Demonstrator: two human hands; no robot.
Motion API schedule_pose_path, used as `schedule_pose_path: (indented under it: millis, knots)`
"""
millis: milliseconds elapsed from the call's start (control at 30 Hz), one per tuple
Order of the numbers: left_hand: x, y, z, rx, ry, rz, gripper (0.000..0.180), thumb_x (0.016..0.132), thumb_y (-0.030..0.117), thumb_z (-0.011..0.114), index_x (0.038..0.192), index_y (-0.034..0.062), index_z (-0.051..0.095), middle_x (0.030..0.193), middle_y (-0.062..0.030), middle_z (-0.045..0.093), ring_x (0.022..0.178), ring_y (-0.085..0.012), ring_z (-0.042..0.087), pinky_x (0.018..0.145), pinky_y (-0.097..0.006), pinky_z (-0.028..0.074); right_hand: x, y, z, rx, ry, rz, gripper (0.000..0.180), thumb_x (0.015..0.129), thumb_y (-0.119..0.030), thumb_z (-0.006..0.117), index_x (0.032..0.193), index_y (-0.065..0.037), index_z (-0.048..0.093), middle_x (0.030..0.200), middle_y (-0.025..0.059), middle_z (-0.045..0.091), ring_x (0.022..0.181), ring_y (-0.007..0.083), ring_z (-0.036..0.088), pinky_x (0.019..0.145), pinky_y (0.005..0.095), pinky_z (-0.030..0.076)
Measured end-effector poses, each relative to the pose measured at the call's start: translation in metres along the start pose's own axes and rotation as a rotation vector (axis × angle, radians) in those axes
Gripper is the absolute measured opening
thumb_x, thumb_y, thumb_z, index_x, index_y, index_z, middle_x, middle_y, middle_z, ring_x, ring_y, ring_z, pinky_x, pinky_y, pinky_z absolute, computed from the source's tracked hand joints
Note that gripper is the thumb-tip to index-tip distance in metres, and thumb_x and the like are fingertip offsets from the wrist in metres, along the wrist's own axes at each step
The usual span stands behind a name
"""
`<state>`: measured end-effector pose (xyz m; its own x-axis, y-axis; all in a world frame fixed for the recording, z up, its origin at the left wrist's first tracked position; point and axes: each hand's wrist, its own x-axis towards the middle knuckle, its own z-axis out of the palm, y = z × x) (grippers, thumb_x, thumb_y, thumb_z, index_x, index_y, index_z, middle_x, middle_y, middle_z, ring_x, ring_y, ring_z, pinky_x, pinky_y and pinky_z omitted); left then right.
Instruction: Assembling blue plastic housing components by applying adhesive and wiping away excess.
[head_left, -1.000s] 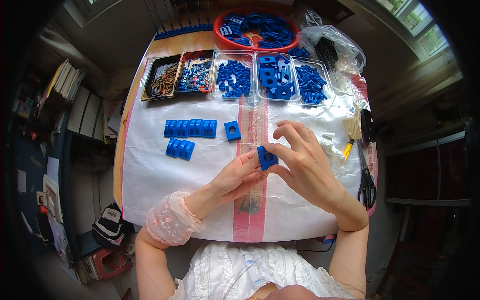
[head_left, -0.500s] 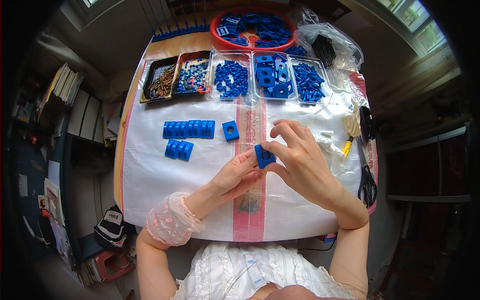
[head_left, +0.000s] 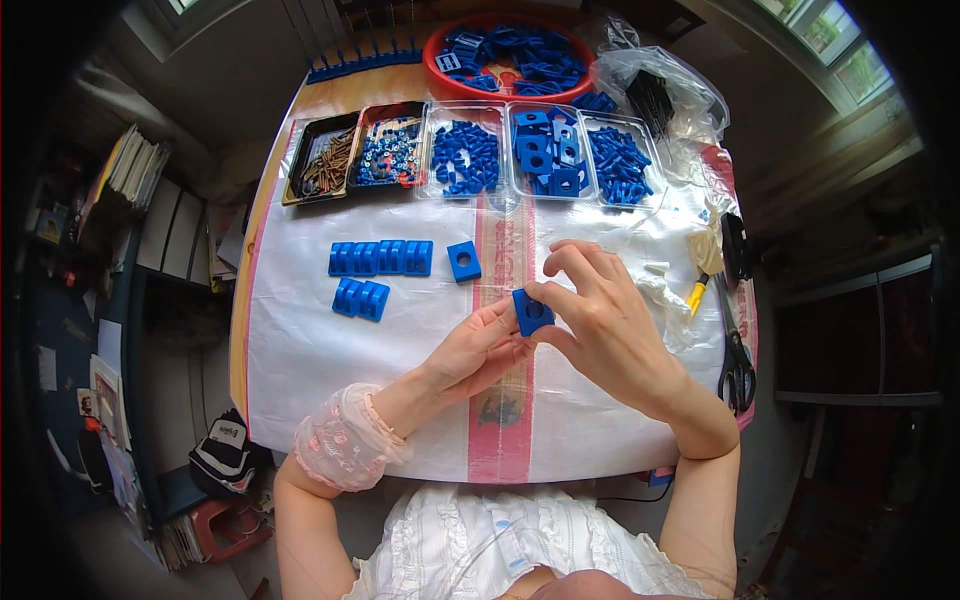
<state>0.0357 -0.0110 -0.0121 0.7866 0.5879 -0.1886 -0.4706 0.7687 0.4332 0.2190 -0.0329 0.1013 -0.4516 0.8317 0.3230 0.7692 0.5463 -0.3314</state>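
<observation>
A crumpled clear plastic bag (head_left: 668,88) lay at the bench's (head_left: 300,350) far right corner beside a round red bowl (head_left: 437,75). Above the bench's middle, the left hand (head_left: 475,350) and right hand (head_left: 598,320) both clenched a small blue square block (head_left: 531,312) with a round hole.

Bright, even daylight over a sharp centre, with heavy fisheye bending and dark corners.

Light enters from the windows (head_left: 835,55) at the upper right and upper left, leaving the white table cover (head_left: 320,330) evenly lit, with a mild sheen on its glossy surface and on the clear plastic bag (head_left: 690,90). Shadows under the hands are soft and short. The table edges curve strongly; the floor and shelves at the rim fall dim, and the corners go black.
</observation>
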Motion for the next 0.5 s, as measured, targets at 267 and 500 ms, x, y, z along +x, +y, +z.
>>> schedule_pose_path:
  millis: [267, 500]
  knots:
    - [0.0007, -0.0005, -0.0009, -0.007, 0.006, -0.001, 0.035, 0.102, 0.023, 0.058, 0.131, 0.0055, 0.052, 0.116, -0.0015, 0.062, 0.103, -0.0066, 0.058, 0.093, -0.022, 0.05, 0.0011, 0.001, 0.0, 0.01, -0.013, 0.004, 0.029, 0.066, -0.009, 0.075, 0.093, -0.001, 0.067, 0.108, 0.0138, 0.057, 0.112, 0.0308, 0.052, 0.093, 0.0417, 0.043]
    - [-0.0005, 0.0005, 0.0023, -0.002, 0.032, -0.004, 0.032, 0.103, 0.024, 0.056, 0.129, 0.0062, 0.053, 0.113, -0.002, 0.062, 0.101, -0.0065, 0.058, 0.09, -0.021, 0.051, 0.0009, 0.0017, 0.002, 0.016, -0.004, 0.002, 0.028, 0.066, -0.009, 0.075, 0.092, -0.002, 0.067, 0.107, 0.0139, 0.057, 0.112, 0.031, 0.052, 0.093, 0.0418, 0.043]
